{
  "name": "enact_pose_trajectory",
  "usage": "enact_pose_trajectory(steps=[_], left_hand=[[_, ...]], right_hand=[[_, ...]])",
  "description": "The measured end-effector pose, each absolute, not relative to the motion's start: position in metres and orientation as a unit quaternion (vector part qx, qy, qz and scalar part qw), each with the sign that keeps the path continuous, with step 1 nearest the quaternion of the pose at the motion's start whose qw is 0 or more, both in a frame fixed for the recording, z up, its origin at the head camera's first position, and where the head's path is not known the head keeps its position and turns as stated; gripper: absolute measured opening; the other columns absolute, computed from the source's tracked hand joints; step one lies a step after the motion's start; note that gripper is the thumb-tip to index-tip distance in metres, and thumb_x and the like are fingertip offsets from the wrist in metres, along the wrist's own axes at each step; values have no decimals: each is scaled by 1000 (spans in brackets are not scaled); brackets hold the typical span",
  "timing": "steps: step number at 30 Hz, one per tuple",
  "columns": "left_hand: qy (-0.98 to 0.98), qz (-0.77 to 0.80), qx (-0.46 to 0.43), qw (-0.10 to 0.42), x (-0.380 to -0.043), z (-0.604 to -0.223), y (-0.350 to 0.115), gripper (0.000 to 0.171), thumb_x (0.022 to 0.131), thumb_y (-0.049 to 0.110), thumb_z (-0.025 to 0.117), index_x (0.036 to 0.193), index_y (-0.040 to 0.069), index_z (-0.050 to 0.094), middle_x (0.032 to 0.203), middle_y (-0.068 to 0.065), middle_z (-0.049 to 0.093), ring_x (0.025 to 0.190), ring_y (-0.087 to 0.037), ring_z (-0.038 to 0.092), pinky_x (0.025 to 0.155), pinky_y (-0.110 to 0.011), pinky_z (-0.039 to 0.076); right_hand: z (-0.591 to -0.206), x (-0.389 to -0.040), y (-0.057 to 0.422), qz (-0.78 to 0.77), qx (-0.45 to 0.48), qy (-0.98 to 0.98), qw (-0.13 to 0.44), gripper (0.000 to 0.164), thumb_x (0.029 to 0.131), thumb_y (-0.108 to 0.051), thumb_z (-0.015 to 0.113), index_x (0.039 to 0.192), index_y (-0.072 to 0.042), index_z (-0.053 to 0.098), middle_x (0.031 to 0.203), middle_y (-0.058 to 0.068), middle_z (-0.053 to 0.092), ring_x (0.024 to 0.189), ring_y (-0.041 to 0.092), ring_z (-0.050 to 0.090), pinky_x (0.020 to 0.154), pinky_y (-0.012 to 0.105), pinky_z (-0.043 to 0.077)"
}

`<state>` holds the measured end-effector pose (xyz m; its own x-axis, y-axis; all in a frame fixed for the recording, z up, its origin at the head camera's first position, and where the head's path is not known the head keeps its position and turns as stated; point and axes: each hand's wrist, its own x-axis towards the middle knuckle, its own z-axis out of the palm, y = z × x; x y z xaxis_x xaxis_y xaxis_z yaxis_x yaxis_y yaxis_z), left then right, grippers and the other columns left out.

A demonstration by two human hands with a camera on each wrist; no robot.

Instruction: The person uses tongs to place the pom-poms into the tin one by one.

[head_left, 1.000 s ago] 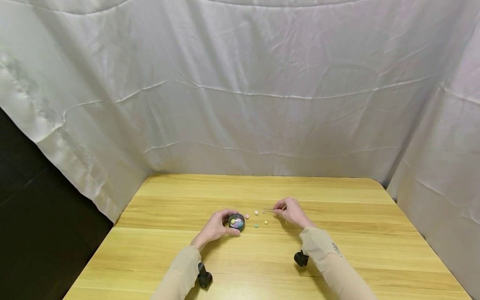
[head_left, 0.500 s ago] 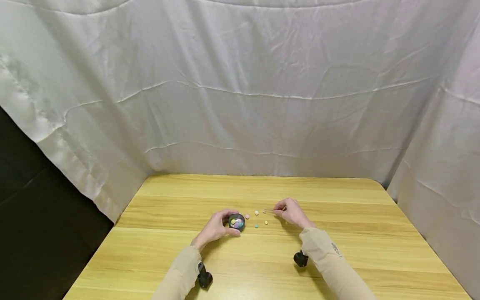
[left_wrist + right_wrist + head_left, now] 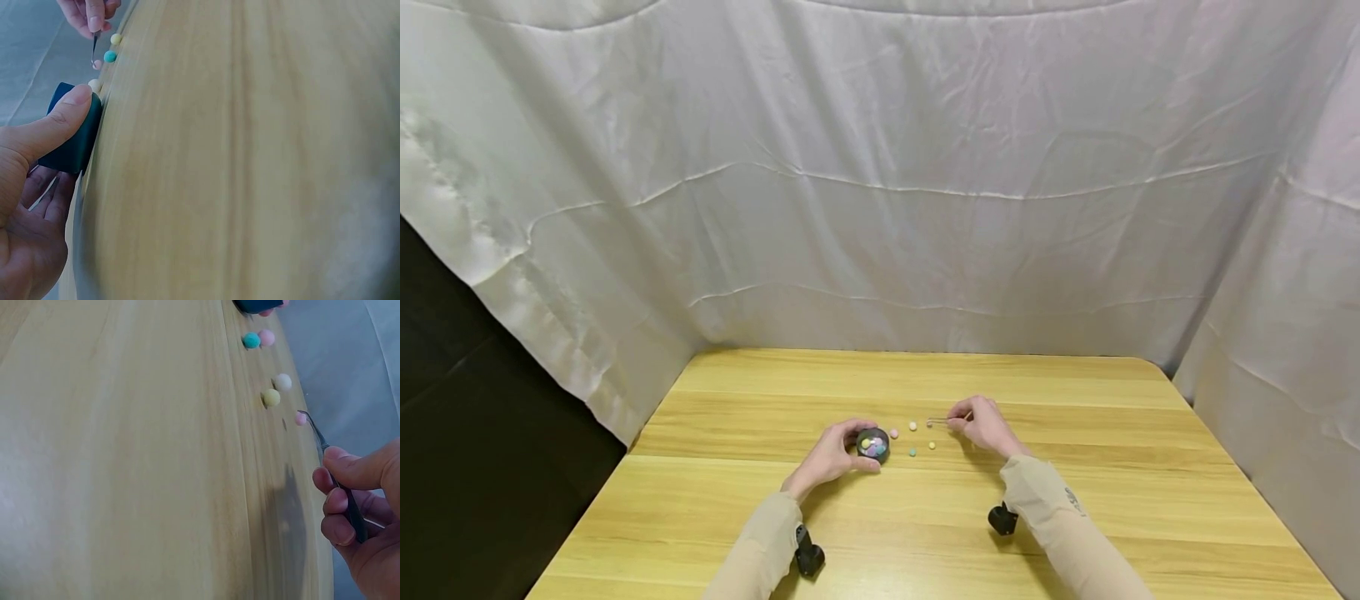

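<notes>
My left hand (image 3: 831, 458) grips a small dark round tub (image 3: 862, 457), thumb on its near side and fingers round the far side. Pastel balls (image 3: 874, 447) lie inside it. Between the thumb and fingers of my right hand (image 3: 985, 425) is a pair of dark tweezers (image 3: 322, 439) with bent tips. A small pink ball (image 3: 300, 418) sits at those tips, its shadow a little apart on the wood. Between tub and tweezers lie a larger pink ball (image 3: 267, 337), a white ball (image 3: 283, 382), a teal ball (image 3: 251, 340) and a yellow ball (image 3: 271, 397).
The wooden table (image 3: 880, 533) stretches out on all sides of the hands. Grey-white curtains (image 3: 880, 250) hang behind it and at its sides, with a black panel (image 3: 475, 433) at the far left. A black wrist camera (image 3: 809, 554) sits under the left forearm, another camera (image 3: 1002, 518) under the right.
The tweezer tips have shifted very slightly to the right over the second, with the small pink ball at them. The left hand, the tub and the loose balls stay in place.
</notes>
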<state>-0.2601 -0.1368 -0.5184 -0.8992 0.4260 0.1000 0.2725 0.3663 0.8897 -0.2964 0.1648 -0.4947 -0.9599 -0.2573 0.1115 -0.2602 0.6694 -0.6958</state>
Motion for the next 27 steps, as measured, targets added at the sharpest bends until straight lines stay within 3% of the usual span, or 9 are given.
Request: enact_pose_trajectory(steps=[27], left_hand=[[823, 524, 205, 73, -258, -517, -136, 63, 77, 6, 86, 133, 1, 59, 131, -21, 64, 117, -36, 65, 101, -50, 53]], right_hand=[[-478, -283, 147, 385, 164, -908, 12, 9, 92, -6, 70, 92, -3, 78, 85, 7, 74, 70, 11, 59, 59, 21, 47]])
